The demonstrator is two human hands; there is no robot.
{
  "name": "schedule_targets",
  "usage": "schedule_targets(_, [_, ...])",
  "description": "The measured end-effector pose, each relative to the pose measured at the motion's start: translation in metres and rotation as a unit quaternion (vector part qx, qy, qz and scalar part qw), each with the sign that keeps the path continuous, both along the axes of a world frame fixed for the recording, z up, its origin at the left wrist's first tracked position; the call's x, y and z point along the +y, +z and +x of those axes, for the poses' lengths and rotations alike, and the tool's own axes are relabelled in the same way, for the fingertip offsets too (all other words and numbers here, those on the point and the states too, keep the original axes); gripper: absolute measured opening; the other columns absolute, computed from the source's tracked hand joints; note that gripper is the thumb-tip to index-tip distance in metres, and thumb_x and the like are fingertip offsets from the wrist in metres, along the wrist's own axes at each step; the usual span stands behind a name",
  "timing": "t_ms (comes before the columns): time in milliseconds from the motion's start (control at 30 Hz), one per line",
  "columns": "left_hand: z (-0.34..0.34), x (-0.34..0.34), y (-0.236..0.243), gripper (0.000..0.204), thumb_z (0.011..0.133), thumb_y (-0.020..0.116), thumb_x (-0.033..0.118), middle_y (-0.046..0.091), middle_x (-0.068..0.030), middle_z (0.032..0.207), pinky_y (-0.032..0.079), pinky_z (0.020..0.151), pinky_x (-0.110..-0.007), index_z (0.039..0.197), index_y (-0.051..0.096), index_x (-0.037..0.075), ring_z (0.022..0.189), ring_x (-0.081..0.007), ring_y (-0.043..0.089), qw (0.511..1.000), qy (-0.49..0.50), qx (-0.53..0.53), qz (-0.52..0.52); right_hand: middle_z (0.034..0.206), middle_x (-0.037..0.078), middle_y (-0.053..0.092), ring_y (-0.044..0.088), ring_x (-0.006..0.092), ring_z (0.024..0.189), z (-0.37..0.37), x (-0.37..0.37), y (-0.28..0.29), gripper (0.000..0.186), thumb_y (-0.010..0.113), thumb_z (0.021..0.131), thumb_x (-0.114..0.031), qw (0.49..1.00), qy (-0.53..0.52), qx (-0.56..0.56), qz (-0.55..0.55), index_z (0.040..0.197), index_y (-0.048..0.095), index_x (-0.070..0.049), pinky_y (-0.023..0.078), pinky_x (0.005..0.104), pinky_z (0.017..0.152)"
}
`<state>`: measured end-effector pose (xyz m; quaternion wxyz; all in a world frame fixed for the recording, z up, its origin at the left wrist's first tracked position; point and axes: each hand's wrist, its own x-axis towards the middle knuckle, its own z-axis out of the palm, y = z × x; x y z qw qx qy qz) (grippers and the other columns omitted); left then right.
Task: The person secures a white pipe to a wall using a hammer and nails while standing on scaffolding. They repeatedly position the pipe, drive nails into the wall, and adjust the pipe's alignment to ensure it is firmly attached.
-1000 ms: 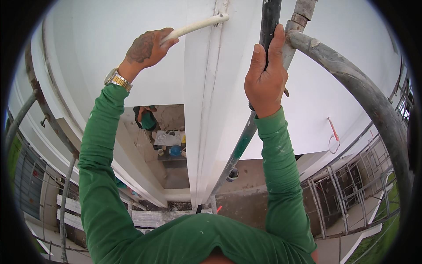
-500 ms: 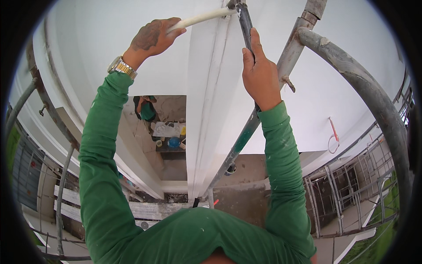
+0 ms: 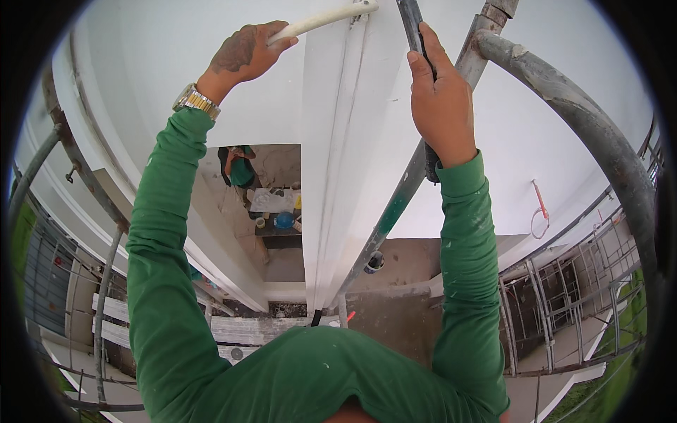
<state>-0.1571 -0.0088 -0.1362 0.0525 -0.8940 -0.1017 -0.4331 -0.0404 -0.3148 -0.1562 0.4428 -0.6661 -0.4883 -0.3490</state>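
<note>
My left hand grips a pale, slightly curved rod, whose far end lies at the top of a narrow seam along the white surface. My right hand is wrapped round a black bar, thumb and forefinger up along it; its top runs out of view and its lower end shows below my wrist. The bar's top stands apart from the rod's tip. Just behind my right hand runs a grey scaffold tube with a green patch, joined to a thick curved tube at upper right.
Scaffold frames stand at right, more tubes at left. Below, through an opening, another person stands by a cluttered dark table. A bucket, white-streaked planks and a red hanging hook also show.
Half a second ago the black bar's top was at the pale rod's tip; it has since swung right, away from it, with my right hand. My left hand is slightly higher.
</note>
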Motion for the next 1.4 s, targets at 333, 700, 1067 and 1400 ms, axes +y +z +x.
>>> schedule_targets(333, [-0.005, -0.017, 0.007, 0.057, 0.102, 0.058, 0.045, 0.07, -0.0301, 0.118, 0.053, 0.099, -0.048, 0.129, 0.066, -0.005, 0.111, -0.0445, 0.068, 1.0, -0.022, 0.003, 0.005, 0.094, 0.018, 0.072, 0.069, 0.0264, 0.072, 0.013, 0.01, -0.006, 0.05, 0.052, 0.107, -0.033, 0.998, -0.029, -0.047, 0.032, 0.152, 0.047, -0.012, 0.058, 0.0393, 0.073])
schedule_targets(700, [-0.018, -0.034, 0.017, 0.056, 0.102, 0.057, 0.044, 0.071, -0.0315, 0.106, 0.055, 0.087, -0.049, 0.12, 0.068, -0.008, 0.096, -0.046, 0.07, 0.997, -0.047, 0.034, -0.043, 0.089, 0.014, 0.073, 0.068, 0.0187, 0.068, 0.017, 0.011, -0.012, 0.052, 0.051, 0.109, -0.04, 0.998, -0.027, -0.013, -0.051, 0.157, 0.046, -0.022, 0.058, 0.0363, 0.072])
schedule_targets(1067, [0.004, -0.006, 0.001, 0.049, 0.104, 0.059, 0.047, 0.066, -0.0104, 0.069, 0.047, 0.059, -0.036, 0.129, 0.07, 0.006, 0.056, -0.0176, 0.057, 1.0, 0.002, 0.007, -0.009, 0.076, 0.015, 0.069, 0.065, 0.0251, 0.058, 0.023, 0.015, -0.006, 0.054, 0.059, 0.105, -0.017, 0.998, -0.017, 0.008, -0.059, 0.156, 0.044, -0.01, 0.052, 0.0341, 0.057])
schedule_targets(1400, [0.001, -0.008, -0.001, 0.051, 0.104, 0.058, 0.048, 0.065, -0.0113, 0.069, 0.05, 0.061, -0.038, 0.126, 0.069, 0.004, 0.058, -0.0198, 0.059, 1.0, -0.012, -0.003, 0.007, 0.077, 0.01, 0.068, 0.057, 0.0101, 0.053, 0.022, 0.015, -0.011, 0.052, 0.052, 0.109, -0.027, 0.989, -0.057, -0.132, 0.025, 0.159, 0.042, -0.015, 0.05, 0.0294, 0.054])
